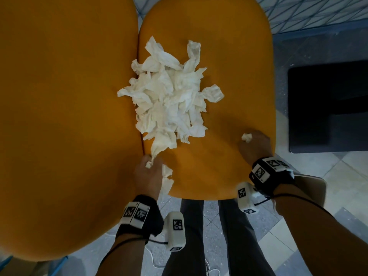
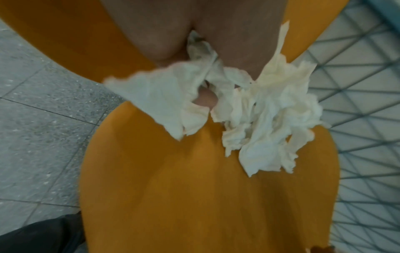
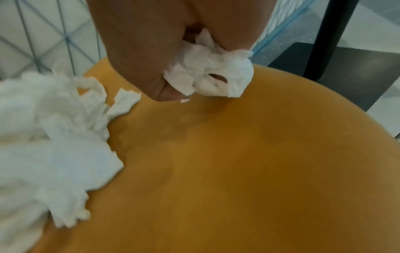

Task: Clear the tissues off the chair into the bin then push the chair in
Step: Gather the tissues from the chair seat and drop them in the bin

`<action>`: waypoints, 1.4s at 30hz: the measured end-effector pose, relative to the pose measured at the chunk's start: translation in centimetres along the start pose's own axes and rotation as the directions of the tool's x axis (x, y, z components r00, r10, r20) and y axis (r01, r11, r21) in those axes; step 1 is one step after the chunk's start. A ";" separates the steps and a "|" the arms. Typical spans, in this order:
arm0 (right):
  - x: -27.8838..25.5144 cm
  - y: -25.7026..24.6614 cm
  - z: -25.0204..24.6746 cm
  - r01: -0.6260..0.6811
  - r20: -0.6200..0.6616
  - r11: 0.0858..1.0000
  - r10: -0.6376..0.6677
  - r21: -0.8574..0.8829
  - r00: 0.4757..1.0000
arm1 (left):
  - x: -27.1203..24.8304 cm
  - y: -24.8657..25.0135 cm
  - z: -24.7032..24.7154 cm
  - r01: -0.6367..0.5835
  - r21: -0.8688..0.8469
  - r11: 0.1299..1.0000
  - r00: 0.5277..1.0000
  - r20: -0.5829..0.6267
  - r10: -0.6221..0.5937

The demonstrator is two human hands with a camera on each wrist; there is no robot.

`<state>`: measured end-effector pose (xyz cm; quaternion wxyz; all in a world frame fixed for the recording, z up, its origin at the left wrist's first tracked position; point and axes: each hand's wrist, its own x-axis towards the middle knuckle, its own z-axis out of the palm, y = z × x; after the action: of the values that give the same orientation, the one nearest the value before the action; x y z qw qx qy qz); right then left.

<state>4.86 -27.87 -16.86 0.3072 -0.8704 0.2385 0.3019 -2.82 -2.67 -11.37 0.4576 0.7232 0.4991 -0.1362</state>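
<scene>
A heap of crumpled white tissues (image 1: 169, 96) lies on the orange chair seat (image 1: 229, 76), spilling over its left edge. My left hand (image 1: 148, 172) is at the near end of the heap and grips a bunch of tissue (image 2: 259, 111), with torn pieces (image 1: 166, 176) hanging beside it. My right hand (image 1: 255, 146) rests near the seat's right edge, fingers curled round one small wad (image 1: 247, 137). In the right wrist view that wad (image 3: 207, 77) bulges from the fist, with the heap (image 3: 43, 137) to its left. No bin is clearly in view.
A second orange padded surface (image 1: 59, 116) butts against the seat on the left. A dark square object (image 1: 328, 106) stands on the tiled floor to the right. Blue wire mesh (image 1: 318, 12) runs behind the seat. My legs (image 1: 199, 236) stand at the seat's near edge.
</scene>
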 end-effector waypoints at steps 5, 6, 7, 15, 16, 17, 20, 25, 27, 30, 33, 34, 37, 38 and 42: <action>-0.1 0.6 -2.0 -0.024 -0.124 0.955 0.064 0.295 0.990 | -1.9 1.7 -1.2 -0.135 -0.155 0.979 0.984 -0.134 0.115; -0.2 0.7 -2.3 -0.023 -0.104 0.929 0.066 0.371 0.992 | -2.1 1.8 -1.3 -0.165 -0.159 0.973 0.977 -0.161 0.140; -0.3 0.9 -2.5 -0.017 -0.091 0.912 0.059 0.410 0.994 | -2.4 2.1 -1.3 -0.192 -0.166 0.967 0.971 -0.177 0.162; -2.3 1.7 -4.5 -0.072 0.145 0.807 -0.017 0.587 0.989 | -5.3 5.2 1.9 -0.162 -0.304 0.939 0.987 -0.041 0.157; -2.7 2.0 -4.6 -0.102 0.150 0.779 0.010 0.619 0.989 | -5.7 5.4 2.4 -0.169 -0.268 0.948 0.985 -0.009 0.173; -3.2 2.4 -4.6 -0.133 0.147 0.746 0.048 0.653 0.988 | -6.2 5.8 3.1 -0.196 -0.241 0.951 0.979 0.011 0.204; -5.0 4.0 -4.7 -0.226 0.176 0.692 0.144 0.686 0.974 | -7.9 6.8 5.4 -0.323 -0.200 0.925 0.929 0.119 0.351; -8.4 9.1 -4.6 -0.358 0.241 0.538 0.277 0.764 0.930 | -10.9 7.6 10.0 -0.460 -0.161 0.873 0.760 0.437 0.481; -9.8 11.5 -4.1 -0.324 0.192 0.522 0.292 0.789 0.937 | -12.0 7.3 11.8 -0.498 -0.088 0.863 0.686 0.568 0.454; -12.0 15.2 -3.4 -0.366 0.157 0.487 0.416 0.793 0.896 | -14.2 6.7 14.9 -0.674 0.063 0.736 0.539 0.723 0.432; -14.3 18.9 -2.7 -0.416 0.151 0.380 0.562 0.826 0.813 | -16.5 4.8 18.2 -0.777 0.129 0.616 0.400 0.857 0.325; -14.9 20.1 -2.5 -0.435 0.157 0.357 0.596 0.827 0.788 | -17.2 4.1 19.2 -0.786 0.155 0.599 0.376 0.888 0.265; -16.6 23.9 -2.2 -0.454 0.212 0.187 0.690 0.871 0.692 | -19.2 1.4 22.4 -0.837 0.214 0.504 0.327 0.934 0.146; -17.2 25.4 -1.7 -0.412 0.255 0.077 0.680 0.908 0.688 | -19.8 0.3 23.6 -0.855 0.221 0.470 0.314 0.940 0.130; -18.6 30.6 -0.1 -0.274 0.330 -0.187 0.609 0.943 0.721 | -22.1 -4.2 27.8 -0.893 0.255 0.370 0.293 0.955 0.051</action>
<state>-26.60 -45.05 -16.22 0.6525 -0.2871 0.7007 0.0276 -9.43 -37.68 -14.23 0.2787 0.7974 -0.1963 -0.4979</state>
